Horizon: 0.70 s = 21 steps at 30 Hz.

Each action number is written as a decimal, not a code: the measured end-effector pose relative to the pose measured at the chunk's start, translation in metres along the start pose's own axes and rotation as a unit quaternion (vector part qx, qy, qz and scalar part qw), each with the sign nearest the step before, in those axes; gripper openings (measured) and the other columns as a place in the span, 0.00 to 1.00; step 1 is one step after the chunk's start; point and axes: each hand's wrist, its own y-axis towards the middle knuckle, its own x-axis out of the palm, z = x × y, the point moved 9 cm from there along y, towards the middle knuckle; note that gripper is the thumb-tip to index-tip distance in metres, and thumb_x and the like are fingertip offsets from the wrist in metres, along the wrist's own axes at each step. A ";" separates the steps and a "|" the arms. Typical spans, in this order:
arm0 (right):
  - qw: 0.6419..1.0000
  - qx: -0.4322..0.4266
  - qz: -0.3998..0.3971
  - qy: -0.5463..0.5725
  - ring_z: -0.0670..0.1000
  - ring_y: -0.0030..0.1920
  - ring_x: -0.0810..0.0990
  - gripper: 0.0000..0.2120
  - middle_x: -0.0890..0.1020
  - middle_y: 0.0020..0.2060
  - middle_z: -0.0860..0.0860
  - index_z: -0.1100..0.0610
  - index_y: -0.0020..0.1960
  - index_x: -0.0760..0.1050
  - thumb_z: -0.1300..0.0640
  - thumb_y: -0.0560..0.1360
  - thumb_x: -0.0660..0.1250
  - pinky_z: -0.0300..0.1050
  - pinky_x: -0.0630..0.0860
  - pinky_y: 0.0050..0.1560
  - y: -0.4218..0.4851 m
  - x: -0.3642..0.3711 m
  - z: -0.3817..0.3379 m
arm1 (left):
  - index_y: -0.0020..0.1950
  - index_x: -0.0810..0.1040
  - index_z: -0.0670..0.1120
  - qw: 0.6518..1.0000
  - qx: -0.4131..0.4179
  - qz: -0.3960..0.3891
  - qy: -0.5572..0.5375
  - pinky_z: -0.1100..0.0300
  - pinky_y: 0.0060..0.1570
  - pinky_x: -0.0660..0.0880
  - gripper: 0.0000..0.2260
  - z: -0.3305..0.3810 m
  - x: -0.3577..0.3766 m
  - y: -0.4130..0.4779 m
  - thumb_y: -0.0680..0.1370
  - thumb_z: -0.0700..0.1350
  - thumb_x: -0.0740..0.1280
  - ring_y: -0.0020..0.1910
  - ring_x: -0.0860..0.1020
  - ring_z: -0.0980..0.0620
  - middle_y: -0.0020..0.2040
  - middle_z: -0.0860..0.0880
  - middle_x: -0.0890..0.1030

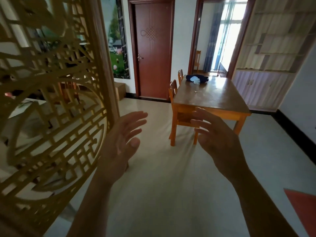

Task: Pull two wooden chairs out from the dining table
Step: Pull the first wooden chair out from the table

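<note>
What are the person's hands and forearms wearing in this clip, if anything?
Nothing shows on them. The left hand and right hand are bare, with no gloves, rings or bandages in view. Both forearms are uncovered down to the bottom edge of the frame, so no sleeve or cuff appears. No watch or bracelet is visible at either wrist.

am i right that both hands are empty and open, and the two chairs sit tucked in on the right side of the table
Not quite. The head view shows the near chair and the far chair tucked in along the left side of the table, not the right. The rest holds: the left hand and right hand are open and empty.
</note>
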 end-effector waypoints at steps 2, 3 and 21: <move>1.000 0.011 0.004 -0.002 0.47 0.69 0.81 0.37 0.79 0.69 0.40 0.37 0.67 0.73 0.20 0.64 0.69 0.58 0.79 0.70 0.040 0.013 0.021 | 0.71 0.72 0.55 1.000 -0.006 -0.006 -0.005 0.37 0.69 0.76 0.34 -0.033 -0.010 0.040 0.75 0.77 0.63 0.73 0.78 0.47 0.74 0.47 0.77; 1.000 0.014 0.008 0.000 0.48 0.69 0.81 0.37 0.79 0.68 0.39 0.37 0.67 0.73 0.20 0.64 0.70 0.60 0.79 0.70 0.058 0.016 0.031 | 0.71 0.72 0.56 1.000 -0.009 -0.009 -0.010 0.37 0.70 0.76 0.34 -0.048 -0.012 0.058 0.74 0.77 0.63 0.73 0.78 0.47 0.74 0.48 0.77; 0.997 0.016 0.077 -0.009 0.38 0.67 0.81 0.38 0.79 0.67 0.31 0.35 0.72 0.66 0.20 0.67 0.65 0.36 0.81 0.61 0.365 -0.047 0.261 | 0.71 0.75 0.55 0.997 0.005 -0.064 -0.042 0.35 0.67 0.78 0.30 -0.309 0.092 0.386 0.77 0.73 0.66 0.71 0.80 0.43 0.72 0.46 0.79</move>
